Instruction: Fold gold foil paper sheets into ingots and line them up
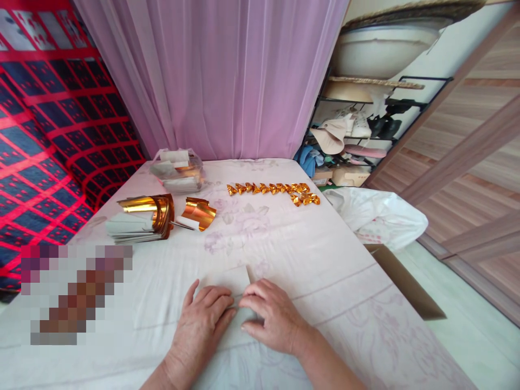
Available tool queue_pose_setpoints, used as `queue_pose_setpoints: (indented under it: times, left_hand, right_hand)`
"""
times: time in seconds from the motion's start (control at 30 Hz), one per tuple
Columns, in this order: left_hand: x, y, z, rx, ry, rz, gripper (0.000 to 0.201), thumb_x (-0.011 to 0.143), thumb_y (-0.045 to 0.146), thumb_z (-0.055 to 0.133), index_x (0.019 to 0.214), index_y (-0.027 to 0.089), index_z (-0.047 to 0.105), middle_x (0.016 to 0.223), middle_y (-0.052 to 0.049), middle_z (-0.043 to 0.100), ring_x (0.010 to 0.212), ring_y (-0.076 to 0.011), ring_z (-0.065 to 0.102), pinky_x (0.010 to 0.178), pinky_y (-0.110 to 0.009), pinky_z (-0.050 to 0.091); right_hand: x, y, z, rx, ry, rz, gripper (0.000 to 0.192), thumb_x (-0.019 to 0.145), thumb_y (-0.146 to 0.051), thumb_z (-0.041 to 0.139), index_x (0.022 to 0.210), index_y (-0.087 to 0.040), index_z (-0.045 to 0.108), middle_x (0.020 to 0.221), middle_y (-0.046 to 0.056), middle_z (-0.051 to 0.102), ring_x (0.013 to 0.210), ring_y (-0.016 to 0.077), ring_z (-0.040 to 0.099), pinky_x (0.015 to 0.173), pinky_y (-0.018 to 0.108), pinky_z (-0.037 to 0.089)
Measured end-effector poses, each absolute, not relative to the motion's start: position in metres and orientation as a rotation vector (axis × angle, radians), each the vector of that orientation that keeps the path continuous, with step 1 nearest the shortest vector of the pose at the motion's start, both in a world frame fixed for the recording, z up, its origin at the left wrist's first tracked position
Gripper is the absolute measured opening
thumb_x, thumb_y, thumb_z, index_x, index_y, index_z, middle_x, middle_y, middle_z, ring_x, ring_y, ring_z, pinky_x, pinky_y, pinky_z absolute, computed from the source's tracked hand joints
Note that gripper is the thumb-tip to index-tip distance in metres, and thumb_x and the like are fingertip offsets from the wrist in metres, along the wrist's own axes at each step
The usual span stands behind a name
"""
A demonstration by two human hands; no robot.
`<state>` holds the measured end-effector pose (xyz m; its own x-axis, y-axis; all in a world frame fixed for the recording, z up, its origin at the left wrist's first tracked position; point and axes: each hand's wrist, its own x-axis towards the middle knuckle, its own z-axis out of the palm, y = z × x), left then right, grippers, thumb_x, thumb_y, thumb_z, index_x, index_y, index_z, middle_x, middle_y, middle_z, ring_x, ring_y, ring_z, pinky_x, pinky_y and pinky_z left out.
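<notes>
Close in front of me, a pale grey-white sheet of paper (232, 277) lies on the cloth-covered table, partly hidden under my hands. My left hand (205, 314) rests over its left part, thumb and forefinger closing on the paper, little finger held apart. At the right edge, my right hand (272, 314) has curled fingers and thumb on the same sheet. Both sets of fingertips nearly meet in the middle. Farther off is a stack of gold-faced, pale-backed sheets (136, 225). Beside it lie a few loose gold sheets (205, 213). A row of small folded gold foil pieces (260, 188) stretches across the table's far right.
A clear plastic bag of paper sheets (176, 172) stands at the back left. A purple curtain (227, 76) hangs behind the table (284, 249). To the right are a shelf rack (357, 103), a white plastic bag (382, 216) and cardboard (406, 281). A blurred patch covers the left.
</notes>
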<state>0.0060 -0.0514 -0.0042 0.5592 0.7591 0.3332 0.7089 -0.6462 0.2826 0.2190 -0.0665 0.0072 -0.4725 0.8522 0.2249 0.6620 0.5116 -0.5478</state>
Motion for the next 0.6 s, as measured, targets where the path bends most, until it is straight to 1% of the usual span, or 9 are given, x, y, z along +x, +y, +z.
queue_pose_setpoints:
  times: [0.1,0.27,0.43,0.6]
  left_hand:
    - [0.0064,-0.0505,-0.0025,2.643,1.251,0.666,0.010,0.091,0.028,0.058,0.096,0.028,0.068,0.098,0.002,0.071,0.092,-0.0188,0.064,0.113,-0.055,0.025]
    - [0.0087,-0.0500,-0.0007,2.558,1.278,0.692,0.015,0.094,0.027,0.054,0.093,0.028,0.069,0.096,0.001,0.071,0.092,-0.0183,0.064,0.114,-0.056,0.023]
    - [0.0098,-0.0482,-0.0001,2.468,1.321,0.664,0.015,0.093,0.029,0.057,0.090,0.030,0.071,0.096,0.002,0.072,0.092,-0.0195,0.065,0.110,-0.054,0.029]
    - [0.0095,-0.0457,-0.0012,2.392,1.347,0.632,0.014,0.092,0.032,0.058,0.087,0.030,0.071,0.096,0.002,0.072,0.093,-0.0205,0.065,0.107,-0.054,0.032]
  right_hand:
    - [0.2192,-0.0674,0.0075,-1.240,-2.303,0.524,0.030,0.073,-0.031,0.077,0.100,-0.023,0.066,0.101,0.002,0.062,0.093,0.0188,0.054,0.084,0.033,0.043]
    - [0.2182,-0.0694,0.0068,-1.251,-2.344,0.444,0.028,0.077,-0.029,0.072,0.102,-0.024,0.064,0.101,0.002,0.061,0.094,0.0192,0.053,0.086,0.034,0.042]
    - [0.2149,-0.0722,0.0110,-1.228,-2.371,0.338,0.029,0.077,-0.020,0.068,0.106,-0.024,0.063,0.103,0.003,0.061,0.095,0.0201,0.052,0.086,0.035,0.042]
    - [0.2125,-0.0732,0.0132,-1.186,-2.411,0.226,0.039,0.077,-0.009,0.059,0.114,-0.023,0.061,0.110,0.005,0.061,0.101,0.0216,0.051,0.088,0.037,0.041]
